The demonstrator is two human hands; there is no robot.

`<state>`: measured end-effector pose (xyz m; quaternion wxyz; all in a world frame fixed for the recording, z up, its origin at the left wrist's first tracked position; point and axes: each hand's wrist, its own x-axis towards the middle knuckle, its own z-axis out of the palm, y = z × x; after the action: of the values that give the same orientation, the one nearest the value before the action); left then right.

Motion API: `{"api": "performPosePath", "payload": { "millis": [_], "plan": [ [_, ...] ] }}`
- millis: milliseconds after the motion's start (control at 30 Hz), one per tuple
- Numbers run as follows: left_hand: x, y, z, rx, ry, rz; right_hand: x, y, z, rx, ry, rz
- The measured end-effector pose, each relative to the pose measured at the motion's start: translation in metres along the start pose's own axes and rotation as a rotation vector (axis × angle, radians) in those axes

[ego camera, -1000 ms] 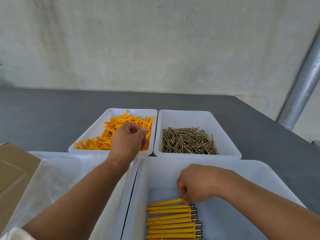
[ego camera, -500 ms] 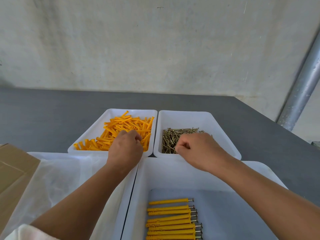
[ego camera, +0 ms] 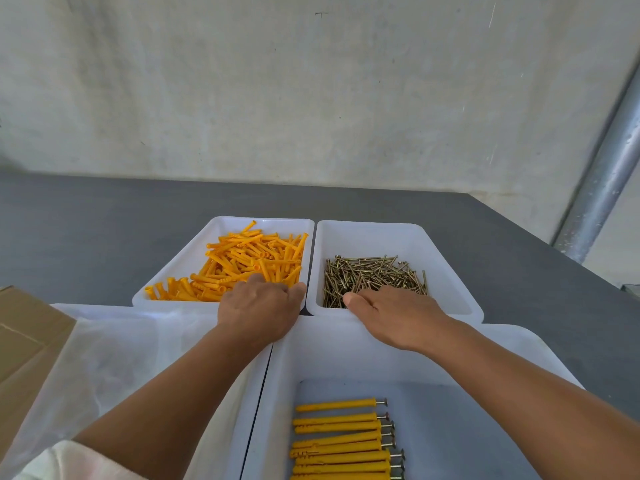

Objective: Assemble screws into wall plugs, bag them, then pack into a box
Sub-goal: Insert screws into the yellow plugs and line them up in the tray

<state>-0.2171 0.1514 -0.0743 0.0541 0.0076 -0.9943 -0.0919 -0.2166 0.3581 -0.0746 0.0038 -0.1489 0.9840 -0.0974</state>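
L grip [ego camera: 258, 311] sits knuckles-up over the near edge of the plug tray [ego camera: 187, 261], fingers bent down into the orange wall plugs [ego camera: 249, 258]. Tips are hidden, so can't tell if one is pinched. R grip [ego camera: 394, 313] reaches into the screw tray [ego camera: 446, 271], thumb out to the side, fingers down among the screws [ego camera: 374, 275]. Tips are behind the back of the hand too, so can't tell if a screw is caught.

Step in hand, prob.: pick-up for the next assy, one plug L, one screw R. Bagging and boxing not begun, by the look.

Next move calls for singling out one piece per side. Screws esp. lie crossed and may drag neighbours. Then bring both together over the near tray, line screw tip up w/ plug mouth, push in.

Containers:
- Plug tray, back L: plugs heaped toward its near and R side.
- Screw tray, back R, just beside it: screws piled near-L, rest of floor bare.
- Front R tray [ego camera: 346, 351]: row of finished plug+screw sets [ego camera: 339, 441] lying parallel, heads to the R.
- Front L tray [ego camera: 104, 308]: clear plastic bags [ego camera: 114, 358], looks like.
- Cardboard box [ego camera: 27, 327]: far L, partly out of frame.

All on the grey bench [ego camera: 86, 230].
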Motion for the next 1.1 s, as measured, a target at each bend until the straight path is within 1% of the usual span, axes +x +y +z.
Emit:
{"api": "performPosePath", "payload": {
  "millis": [200, 300, 400, 567, 767, 967, 1100],
  "plan": [
    [0.0034, -0.0009, 0.0041, 0.052, -0.037, 0.027, 0.0018, 0.0027, 0.0022, 0.016, 0.003, -0.022],
    [0.0033, -0.0015, 0.0043, 0.069, -0.022, 0.052, 0.0024, 0.0036, 0.0046, 0.000, 0.031, -0.017],
    [0.0032, -0.0011, 0.0046, 0.070, -0.013, 0.039, 0.0031, 0.0050, 0.0072, -0.006, 0.071, -0.021],
    [0.0031, 0.0001, 0.0052, -0.043, 0.043, -0.067, 0.0028, 0.0066, 0.0069, 0.032, 0.098, -0.019],
    [0.0014, 0.0004, 0.0043, -0.081, 0.114, -0.074, 0.0021, 0.0057, 0.0052, 0.031, 0.071, 0.018],
    [0.0023, 0.0004, 0.0028, -0.182, 0.228, -0.116, 0.0022, 0.0070, 0.0041, 0.092, 0.171, 0.002],
    [0.0019, -0.0005, 0.0012, -0.297, 0.265, -0.134, -0.0010, 0.0055, 0.0019, 0.086, 0.193, -0.019]
  ]
}}
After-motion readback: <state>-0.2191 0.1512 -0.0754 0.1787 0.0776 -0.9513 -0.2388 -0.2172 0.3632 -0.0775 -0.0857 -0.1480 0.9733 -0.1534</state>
